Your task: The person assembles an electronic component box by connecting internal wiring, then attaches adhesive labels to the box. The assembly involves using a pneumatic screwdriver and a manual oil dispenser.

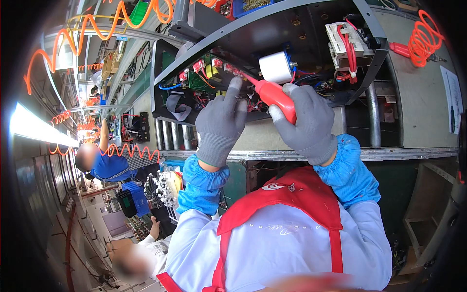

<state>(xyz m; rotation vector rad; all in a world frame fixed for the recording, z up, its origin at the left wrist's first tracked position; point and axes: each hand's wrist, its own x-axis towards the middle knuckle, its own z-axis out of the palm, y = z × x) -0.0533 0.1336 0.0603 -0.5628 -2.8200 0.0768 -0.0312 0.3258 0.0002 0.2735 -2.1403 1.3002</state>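
In my right hand [309, 119], gloved in grey, is a red squeeze bottle [276, 97]; fingers and thumb are closed round its thick body. Its thin pointed nozzle slants up and left into an open dark metal housing [272, 36], among red-marked parts on a circuit board [202, 78]. My left hand [220, 124], in a matching glove, rests at the housing's near edge. Its index finger reaches out close to the nozzle tip, with no held thing visible; the other fingers are partly hidden. A white cylinder [276, 67] sits inside, just beyond the bottle.
White blocks with red wires [348, 46] fill the housing's right end. A grey ribbon cable [178, 107] hangs at its left. Metal rollers [373, 114] run beneath. An orange coiled hose [423, 44] lies far right. Two other people [114, 165] are at the left.
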